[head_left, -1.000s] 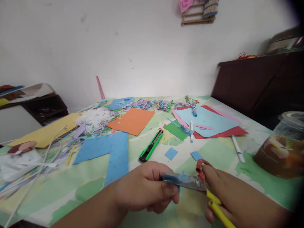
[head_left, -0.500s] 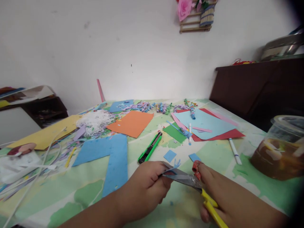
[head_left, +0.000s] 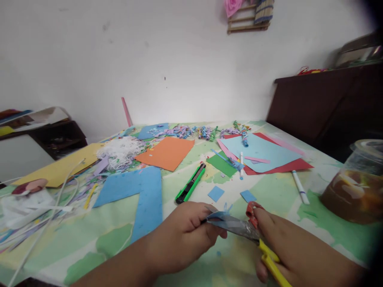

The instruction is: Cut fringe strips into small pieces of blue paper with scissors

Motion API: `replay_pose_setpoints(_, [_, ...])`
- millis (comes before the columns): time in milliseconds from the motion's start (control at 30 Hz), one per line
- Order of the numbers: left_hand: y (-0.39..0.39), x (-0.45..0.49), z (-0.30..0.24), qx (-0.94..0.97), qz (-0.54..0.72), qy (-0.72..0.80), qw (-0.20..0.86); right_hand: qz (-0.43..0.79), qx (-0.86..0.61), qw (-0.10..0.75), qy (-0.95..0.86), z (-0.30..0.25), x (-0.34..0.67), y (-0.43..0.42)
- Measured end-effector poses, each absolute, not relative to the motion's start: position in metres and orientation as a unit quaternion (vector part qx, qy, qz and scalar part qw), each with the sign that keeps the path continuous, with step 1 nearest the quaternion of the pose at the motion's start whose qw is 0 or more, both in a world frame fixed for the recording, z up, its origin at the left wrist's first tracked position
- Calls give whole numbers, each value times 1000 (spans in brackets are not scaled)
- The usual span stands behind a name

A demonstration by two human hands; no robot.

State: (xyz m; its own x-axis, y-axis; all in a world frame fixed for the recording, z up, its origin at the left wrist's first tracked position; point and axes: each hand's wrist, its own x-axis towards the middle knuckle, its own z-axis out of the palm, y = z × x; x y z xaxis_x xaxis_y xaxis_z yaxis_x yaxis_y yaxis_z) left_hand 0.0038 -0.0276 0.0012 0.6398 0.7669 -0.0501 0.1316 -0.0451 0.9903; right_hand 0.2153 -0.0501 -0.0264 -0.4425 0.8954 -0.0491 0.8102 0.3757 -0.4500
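My left hand (head_left: 191, 235) pinches a small piece of blue paper (head_left: 220, 215) whose upper edge is cut into thin curling strips. Around the scissors' yellow and red handles my right hand (head_left: 278, 235) is closed. The metal blades of the scissors (head_left: 239, 226) point left and lie along the paper, close to my left fingertips. Two blue paper squares (head_left: 216, 193) rest on the table just beyond my hands. A green utility knife (head_left: 191, 183) lies behind my left hand, next to an L-shaped blue sheet (head_left: 149, 199).
An orange sheet (head_left: 167, 152), a pile of white shreds (head_left: 121, 151) and curled paper pieces (head_left: 206, 133) lie farther back. At right are stacked light-blue and red sheets (head_left: 263, 153), a white marker (head_left: 300, 187) and a plastic tub of brown liquid (head_left: 353, 191). A white cord (head_left: 44, 229) crosses the left side.
The scissor blades look closer together over the blue paper. My right hand has shifted slightly right, and the whole view has moved a little.
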Motion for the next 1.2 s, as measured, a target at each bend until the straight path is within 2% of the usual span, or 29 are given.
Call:
replay_pose_setpoints(100, [-22,2,-2,570,230,274,740,228,-515,104,-820,-28,216,-50])
replay_pose_setpoints(200, [-18,0,-6,492,212,208,819,245,-507,110,-819,-29,216,-51])
replay_pose_setpoints(467, [-17,-2,-8,426,214,186,859,250,-510,120,-814,-23,215,-47])
replay_pose_setpoints(533, [-18,-1,-5,457,251,219,825,240,-518,133,-810,-23,217,-46])
replay_pose_setpoints(633, [-20,1,0,568,300,299,705,225,-527,136,-808,-25,219,-47])
replay_pose_setpoints(767, [-25,4,5,676,268,383,570,207,-539,123,-808,-28,218,-48])
replay_pose_setpoints(1000, [-29,4,10,787,228,378,431,203,-522,97,-823,-29,217,-48])
replay_pose_setpoints(1200, [-33,4,13,846,276,330,317,208,-522,90,-822,-31,219,-48])
